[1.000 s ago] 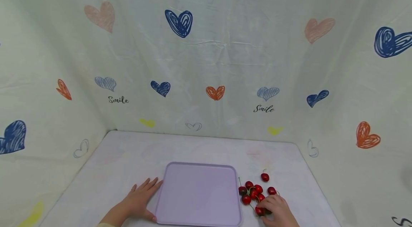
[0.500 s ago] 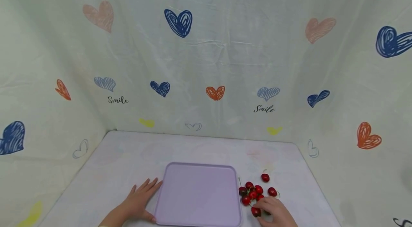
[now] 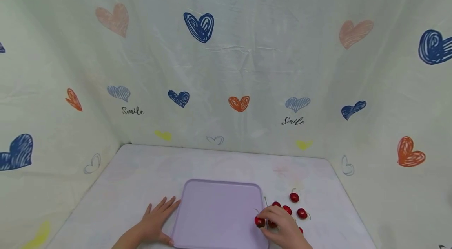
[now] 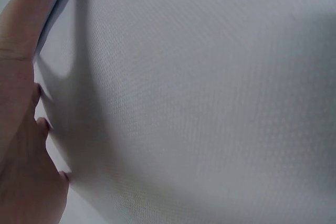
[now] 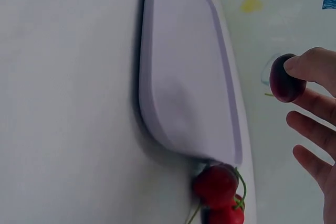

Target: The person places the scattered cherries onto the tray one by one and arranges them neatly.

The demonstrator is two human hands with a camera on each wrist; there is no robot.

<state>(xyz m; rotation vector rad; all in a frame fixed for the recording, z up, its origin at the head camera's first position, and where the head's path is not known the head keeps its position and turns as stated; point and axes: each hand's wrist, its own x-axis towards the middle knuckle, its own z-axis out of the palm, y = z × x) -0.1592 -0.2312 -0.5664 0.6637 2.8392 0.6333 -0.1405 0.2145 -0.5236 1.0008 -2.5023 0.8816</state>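
Cherry [image 3: 259, 222], one, dark red, stemmed: pinched between thumb and fingertip of the right hand [image 3: 282, 225], raised, over the right rim area of the tray. Tray [image 3: 219, 213], lilac, rectangular, rounded corners, raised rim. Left hand [image 3: 157, 221]: fingers spread, at the tray's left edge. Loose cherries [image 3: 294, 197], red, several: right of the tray, partly hidden by the right hand. Table [image 3: 152, 170], whitish. Backdrop curtain [image 3: 219, 72]: printed hearts in blue, orange, pink and yellow; script lettering [image 3: 292, 121], "Smile", legible twice.
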